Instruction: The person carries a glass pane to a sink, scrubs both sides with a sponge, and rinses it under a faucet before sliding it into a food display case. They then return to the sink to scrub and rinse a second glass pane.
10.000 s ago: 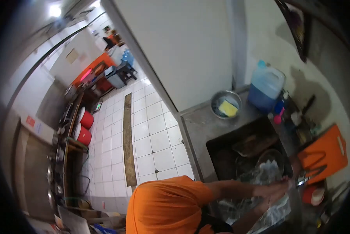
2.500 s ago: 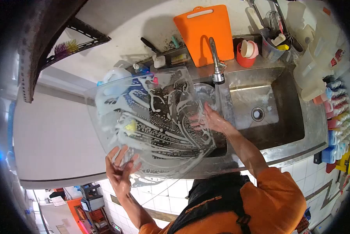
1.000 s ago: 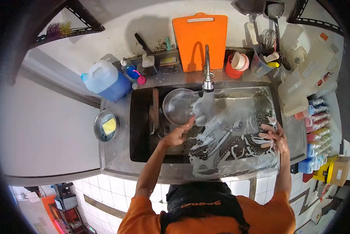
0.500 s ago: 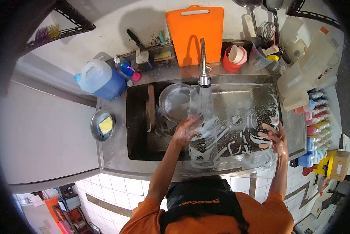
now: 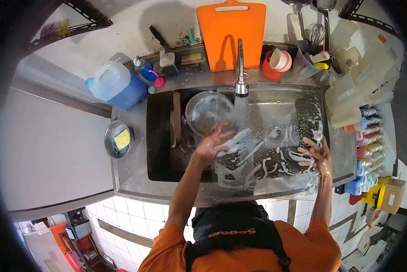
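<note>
A clear, soapy sheet or tray (image 5: 276, 158) spans the right part of the sink, with suds in streaks on it. My left hand (image 5: 214, 141) is at its left edge, fingers spread, below the running faucet (image 5: 241, 88). At the right edge is my right hand (image 5: 317, 157), its fingers apart and wet with foam. Whether either palm presses on the sheet cannot be told. Water falls from the faucet onto the sheet. A round metal bowl (image 5: 208, 112) lies in the sink just above my left hand.
An orange cutting board (image 5: 233, 38) leans on the wall. A blue liquid jug (image 5: 117, 86) and a small bowl with a yellow sponge (image 5: 121, 139) stand left. Red cups (image 5: 272, 68) and a utensil container (image 5: 304, 65) are behind the sink.
My left hand has shifted slightly left and up. The foam near it has changed shape. The whole view has moved a little, and my right hand remains by the right edge.
</note>
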Tool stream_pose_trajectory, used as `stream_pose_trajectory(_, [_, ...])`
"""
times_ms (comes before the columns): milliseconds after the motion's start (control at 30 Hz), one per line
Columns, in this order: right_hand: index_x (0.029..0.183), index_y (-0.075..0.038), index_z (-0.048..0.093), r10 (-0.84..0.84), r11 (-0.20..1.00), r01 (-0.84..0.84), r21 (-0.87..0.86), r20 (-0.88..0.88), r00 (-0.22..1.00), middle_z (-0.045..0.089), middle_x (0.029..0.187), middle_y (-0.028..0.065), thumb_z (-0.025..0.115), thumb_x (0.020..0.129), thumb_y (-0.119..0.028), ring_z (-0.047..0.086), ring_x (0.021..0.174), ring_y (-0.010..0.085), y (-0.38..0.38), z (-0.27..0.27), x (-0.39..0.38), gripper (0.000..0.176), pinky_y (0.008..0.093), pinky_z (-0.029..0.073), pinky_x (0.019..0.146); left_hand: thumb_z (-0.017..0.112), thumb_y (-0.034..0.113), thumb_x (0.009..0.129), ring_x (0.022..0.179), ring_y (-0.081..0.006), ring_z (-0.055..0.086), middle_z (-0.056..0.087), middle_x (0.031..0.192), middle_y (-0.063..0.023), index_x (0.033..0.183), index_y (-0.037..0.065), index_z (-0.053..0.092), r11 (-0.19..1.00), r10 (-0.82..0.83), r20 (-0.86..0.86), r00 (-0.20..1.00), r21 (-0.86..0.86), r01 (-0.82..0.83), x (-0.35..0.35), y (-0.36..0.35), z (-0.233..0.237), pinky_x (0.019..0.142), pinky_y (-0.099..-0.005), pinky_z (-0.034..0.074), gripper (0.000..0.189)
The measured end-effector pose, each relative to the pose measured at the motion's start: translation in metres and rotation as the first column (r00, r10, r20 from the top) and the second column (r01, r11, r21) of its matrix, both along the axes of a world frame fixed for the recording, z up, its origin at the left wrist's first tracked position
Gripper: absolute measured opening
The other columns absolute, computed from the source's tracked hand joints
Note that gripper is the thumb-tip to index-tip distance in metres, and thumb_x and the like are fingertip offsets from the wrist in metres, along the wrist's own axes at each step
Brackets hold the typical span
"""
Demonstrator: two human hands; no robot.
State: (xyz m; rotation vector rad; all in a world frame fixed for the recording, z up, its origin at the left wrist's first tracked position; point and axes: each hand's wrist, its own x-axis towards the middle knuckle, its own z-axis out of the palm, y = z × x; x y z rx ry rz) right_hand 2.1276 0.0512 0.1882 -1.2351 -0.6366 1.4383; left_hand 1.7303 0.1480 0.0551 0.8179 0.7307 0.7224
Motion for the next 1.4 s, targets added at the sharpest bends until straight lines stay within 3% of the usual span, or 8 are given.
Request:
stream_pose_trajectory(67, [0.143, -0.012, 0.030, 0.028, 0.999, -0.029, -0.024, -0.047, 0.999, 0.054, 0.130, 0.0266, 0.054, 0.088, 0.007, 0.067, 0.100, 0.0374, 0.006, -0.021, 0.000, 0.063, 0.0481, 0.065, 0.063, 0.049, 0.048, 0.098, 0.123, -0.0343, 0.054, 0.049, 0.140, -0.0211, 0.143, 0.015, 0.035, 0.965, 0.040, 0.162, 0.986, -0.261, 0.004, -0.013, 0.013, 0.025, 0.088, -0.0473, 0.048, 0.058])
stream_pose_trajectory(367, [0.142, -0.010, 0.031, 0.049, 0.988, -0.060, -0.145, -0.072, 0.996, 0.056, 0.126, 0.0177, 0.048, 0.098, -0.012, 0.068, 0.096, 0.0315, 0.045, -0.112, -0.044, 0.047, 0.0419, 0.064, 0.063, 0.040, 0.002, 0.100, 0.113, -0.0454, 0.059, 0.048, 0.135, -0.0285, 0.147, 0.014, 0.025, 0.982, 0.124, 0.052, 0.991, -0.148, -0.115, -0.068, 0.033, 0.098, 0.086, -0.0564, 0.057, 0.051])
stream_pose_trajectory(567, [0.143, -0.001, 0.028, 0.157, 0.982, -0.172, -0.085, -0.158, 0.975, 0.054, 0.133, 0.0170, 0.051, 0.099, -0.018, 0.067, 0.101, 0.0321, 0.080, -0.126, -0.079, 0.053, 0.0437, 0.062, 0.070, 0.048, -0.003, 0.076, 0.116, -0.0565, 0.051, 0.030, 0.146, -0.0329, 0.153, 0.015, 0.016, 0.978, 0.091, 0.473, 0.876, -0.209, 0.011, -0.081, 0.008, 0.136, 0.081, -0.0652, 0.055, 0.086])
stream_pose_trajectory(900, [0.151, 0.003, 0.007, 0.446, 0.882, -0.428, -0.195, 0.058, 0.893, 0.051, 0.136, 0.0203, 0.057, 0.096, -0.043, 0.070, 0.094, 0.0275, 0.118, -0.114, -0.121, 0.087, 0.0299, 0.056, 0.051, 0.040, -0.004, 0.077, 0.124, -0.0616, 0.036, 0.020, 0.147, -0.0395, 0.153, 0.007, 0.006, 0.978, 0.184, 0.448, 0.875, -0.170, -0.119, -0.085, -0.060, 0.190, 0.085, -0.0742, 0.046, 0.084])
stream_pose_trajectory(1067, [0.151, 0.002, 0.018, 0.296, 0.836, -0.546, 0.053, 0.794, 0.531, 0.039, 0.145, 0.0274, 0.048, 0.097, -0.051, 0.047, 0.129, 0.0365, 0.125, -0.104, -0.137, 0.081, 0.0487, 0.042, 0.103, 0.033, -0.008, 0.077, 0.125, -0.0568, 0.041, 0.025, 0.147, -0.0364, 0.153, 0.008, 0.004, 0.961, 0.276, 0.262, 0.925, -0.061, -0.269, -0.072, -0.095, 0.209, 0.086, -0.0696, 0.049, 0.083])
stream_pose_trajectory(1167, [0.151, -0.002, 0.020, 0.156, 0.763, -0.647, -0.008, 0.973, 0.172, 0.023, 0.154, 0.0285, 0.045, 0.096, -0.056, 0.021, 0.146, 0.0332, 0.118, -0.076, -0.169, 0.082, 0.0491, 0.012, 0.118, 0.036, -0.005, 0.075, 0.124, -0.0560, 0.042, 0.026, 0.147, -0.0355, 0.154, 0.009, 0.005, 0.950, 0.311, 0.275, 0.910, -0.064, -0.305, -0.068, -0.101, 0.207, 0.086, -0.0688, 0.050, 0.085])
stream_pose_trajectory(1267, [0.152, -0.004, 0.019, 0.114, 0.510, -0.851, 0.124, 0.971, 0.209, 0.011, 0.158, 0.0263, 0.042, 0.096, -0.057, 0.010, 0.148, 0.0352, 0.125, -0.052, -0.187, 0.080, 0.0498, 0.008, 0.119, 0.040, -0.003, 0.072, 0.123, -0.0558, 0.044, 0.029, 0.147, -0.0346, 0.153, 0.009, 0.007, 0.951, 0.310, 0.245, 0.919, -0.053, -0.306, -0.066, -0.103, 0.204, 0.085, -0.0685, 0.050, 0.088])
stream_pose_trajectory(1400, [0.153, -0.008, 0.021, 0.151, 0.847, -0.528, -0.060, 0.980, 0.130, 0.013, 0.158, 0.0236, 0.042, 0.098, -0.054, 0.010, 0.147, 0.0367, 0.148, -0.070, -0.207, 0.075, 0.0509, 0.009, 0.119, 0.043, -0.001, 0.070, 0.122, -0.0560, 0.045, 0.031, 0.146, -0.0336, 0.153, 0.009, 0.010, 0.941, 0.339, 0.252, 0.906, -0.090, -0.327, -0.064, -0.103, 0.199, 0.084, -0.0687, 0.051, 0.090])
